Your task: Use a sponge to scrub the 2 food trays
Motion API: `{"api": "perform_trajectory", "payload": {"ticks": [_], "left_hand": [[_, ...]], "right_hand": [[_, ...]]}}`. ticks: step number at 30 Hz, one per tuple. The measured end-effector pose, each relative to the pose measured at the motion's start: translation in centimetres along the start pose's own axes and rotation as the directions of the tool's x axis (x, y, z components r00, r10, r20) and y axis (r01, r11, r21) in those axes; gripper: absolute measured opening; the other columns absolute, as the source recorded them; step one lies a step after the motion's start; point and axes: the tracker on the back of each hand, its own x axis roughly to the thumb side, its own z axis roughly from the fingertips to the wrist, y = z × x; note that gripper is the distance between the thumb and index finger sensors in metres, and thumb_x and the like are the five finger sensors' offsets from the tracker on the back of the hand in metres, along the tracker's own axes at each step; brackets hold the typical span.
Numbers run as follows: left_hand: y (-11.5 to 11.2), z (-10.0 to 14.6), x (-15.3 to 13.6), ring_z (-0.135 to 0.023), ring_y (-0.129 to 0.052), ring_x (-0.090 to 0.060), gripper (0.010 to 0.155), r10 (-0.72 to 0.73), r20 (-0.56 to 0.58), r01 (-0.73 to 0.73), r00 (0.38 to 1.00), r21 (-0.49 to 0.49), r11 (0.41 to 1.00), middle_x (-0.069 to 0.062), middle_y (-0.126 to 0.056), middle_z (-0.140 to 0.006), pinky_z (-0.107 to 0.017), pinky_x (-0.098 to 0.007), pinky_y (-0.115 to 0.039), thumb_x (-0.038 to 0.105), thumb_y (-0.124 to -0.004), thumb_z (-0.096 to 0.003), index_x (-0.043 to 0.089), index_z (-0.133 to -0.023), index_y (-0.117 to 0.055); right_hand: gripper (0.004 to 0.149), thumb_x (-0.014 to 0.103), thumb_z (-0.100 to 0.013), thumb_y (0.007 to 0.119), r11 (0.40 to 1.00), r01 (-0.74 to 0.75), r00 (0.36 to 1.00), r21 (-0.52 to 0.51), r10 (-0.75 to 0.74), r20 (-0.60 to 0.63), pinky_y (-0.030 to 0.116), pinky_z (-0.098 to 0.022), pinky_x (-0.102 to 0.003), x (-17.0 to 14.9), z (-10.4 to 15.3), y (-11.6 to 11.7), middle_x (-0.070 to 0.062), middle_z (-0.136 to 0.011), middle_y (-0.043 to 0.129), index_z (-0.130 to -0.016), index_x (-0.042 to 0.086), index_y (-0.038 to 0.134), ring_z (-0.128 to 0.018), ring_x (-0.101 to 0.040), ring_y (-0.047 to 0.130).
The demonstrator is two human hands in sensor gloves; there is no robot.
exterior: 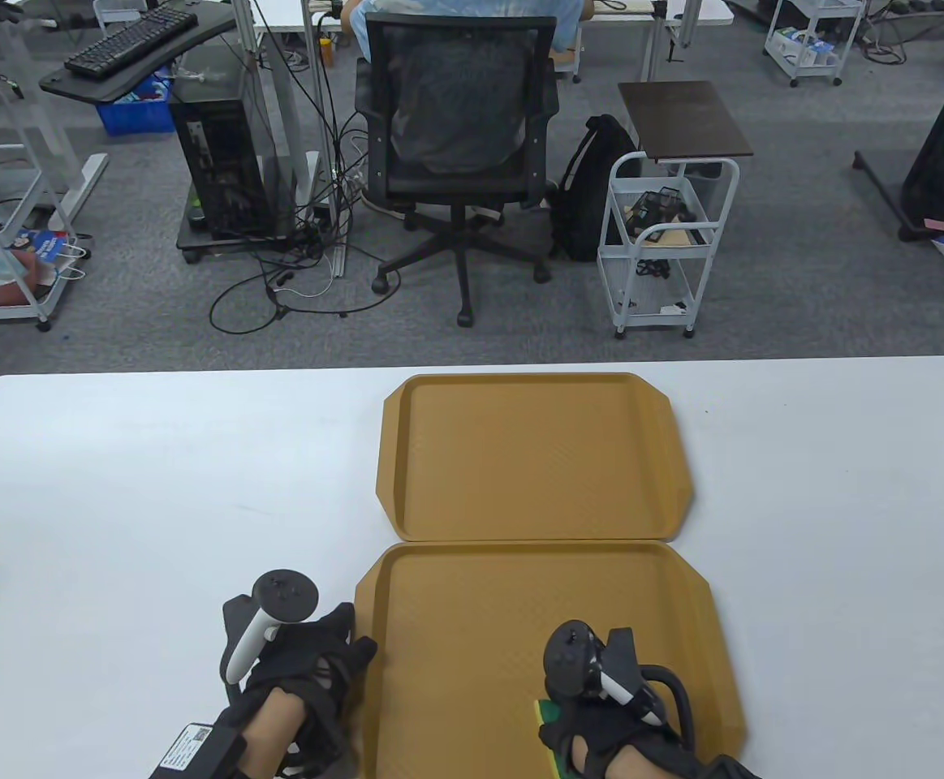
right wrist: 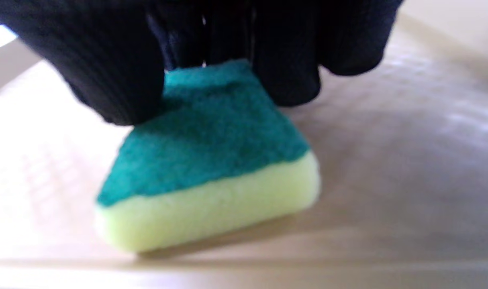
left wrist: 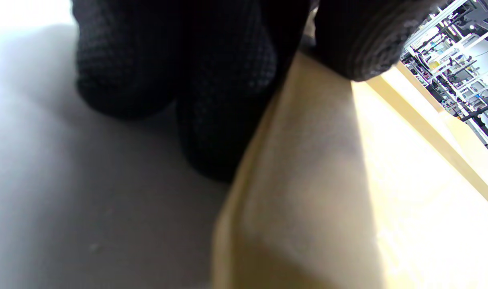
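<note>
on the floor of the near tray (exterior: pixel 472 649), close to its front right part, lies the sponge (right wrist: pixel 207 176), green scouring side up and yellow foam down on the tray. right hand (exterior: pixel 601 690) pinches it, thumb on one side and fingers (right wrist: pixel 284 60) curled over the far edge. left hand (exterior: pixel 309 665) rests at the near tray's left rim, fingertips (left wrist: pixel 211 120) touching the rim and tabletop (exterior: pixel 155 487), fingers relaxed. far tray (exterior: pixel 536 454) sits just behind, edges touching.

table view: bright, even | wrist views: blurred, glare-washed | edges: barrel-distorted
</note>
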Motion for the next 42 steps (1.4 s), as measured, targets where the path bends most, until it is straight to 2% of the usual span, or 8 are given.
{"api": "perform_trajectory", "payload": {"ticks": [11,13,17,21,28,38,42], "left_hand": [[0.0,0.0,0.0,-0.029,-0.117,-0.016,0.073,-0.001,-0.001,0.001,1.0,0.002,1.0,0.009,-0.104,-0.065,-0.028,-0.035,-0.098,0.049,-0.08,-0.0446,0.024,-0.109,-0.055],[0.0,0.0,0.0,-0.029,-0.117,-0.016,0.073,-0.001,0.0,0.001,1.0,0.002,1.0,0.01,-0.104,-0.065,-0.028,-0.035,-0.098,0.049,-0.08,-0.0445,0.024,-0.109,-0.055],[0.0,0.0,0.0,-0.029,-0.117,-0.016,0.073,-0.003,-0.001,0.003,1.0,0.006,1.0,0.01,-0.104,-0.065,-0.028,-0.035,-0.098,0.049,-0.08,-0.0445,0.024,-0.109,-0.055],[0.0,0.0,-0.1,-0.029,-0.117,-0.016,0.073,-0.004,-0.001,0.004,1.0,0.007,1.0,0.01,-0.104,-0.065,-0.028,-0.035,-0.098,0.049,-0.08,-0.0445,0.024,-0.109,-0.055],[0.0,0.0,0.0,-0.029,-0.117,-0.016,0.073,-0.004,-0.003,0.004,1.0,0.007,1.0,0.01,-0.104,-0.065,-0.028,-0.035,-0.098,0.049,-0.08,-0.0445,0.024,-0.109,-0.055],[-0.1,0.0,0.0,-0.029,-0.116,-0.017,0.073,0.004,-0.002,-0.004,1.0,0.0,1.0,0.009,-0.104,-0.065,-0.028,-0.035,-0.097,0.049,-0.08,-0.0445,0.024,-0.109,-0.055],[-0.1,0.0,-0.1,-0.029,-0.116,-0.017,0.073,0.01,-0.003,-0.01,1.0,-0.004,1.0,0.009,-0.104,-0.065,-0.028,-0.035,-0.097,0.049,-0.08,-0.0445,0.024,-0.109,-0.055]], "right_hand": [[0.062,0.04,-0.043,0.094,0.998,-0.025,0.993,-0.053,0.018,-0.119,0.069,-0.064,-0.058,-7.0,1.1,-1.1,-0.011,-0.106,0.064,-0.099,0.025,0.071,-0.079,-0.036,0.081],[0.062,0.04,-0.043,0.093,0.995,-0.054,0.994,-0.081,0.045,-0.104,0.07,-0.063,-0.055,-7.4,1.4,-1.1,-0.012,-0.106,0.064,-0.099,0.025,0.072,-0.08,-0.036,0.081],[0.061,0.039,-0.043,0.092,0.963,-0.205,0.977,-0.174,0.192,-0.091,0.072,-0.063,-0.056,-7.5,2.1,-0.8,-0.01,-0.107,0.064,-0.099,0.026,0.073,-0.085,-0.035,0.08],[0.059,0.039,-0.043,0.092,0.941,-0.247,0.969,-0.232,0.235,-0.076,0.075,-0.062,-0.054,-7.3,2.3,-0.6,-0.01,-0.106,0.068,-0.098,0.026,0.075,-0.082,-0.036,0.085],[0.059,0.04,-0.043,0.092,0.903,-0.299,0.954,-0.31,0.278,-0.11,0.079,-0.061,-0.051,-6.8,0.1,-1.5,-0.01,-0.105,0.07,-0.098,0.026,0.075,-0.081,-0.034,0.09],[0.059,0.041,-0.042,0.092,0.916,-0.169,0.978,-0.363,0.111,-0.176,0.078,-0.062,-0.051,-7.0,-4.7,-3.8,-0.009,-0.105,0.07,-0.097,0.026,0.075,-0.082,-0.034,0.089],[0.059,0.04,-0.042,0.092,0.893,-0.191,0.971,-0.407,0.11,-0.214,0.079,-0.064,-0.05,-6.8,-6.3,-4.4,-0.009,-0.105,0.071,-0.097,0.027,0.076,-0.083,-0.033,0.089]]}}
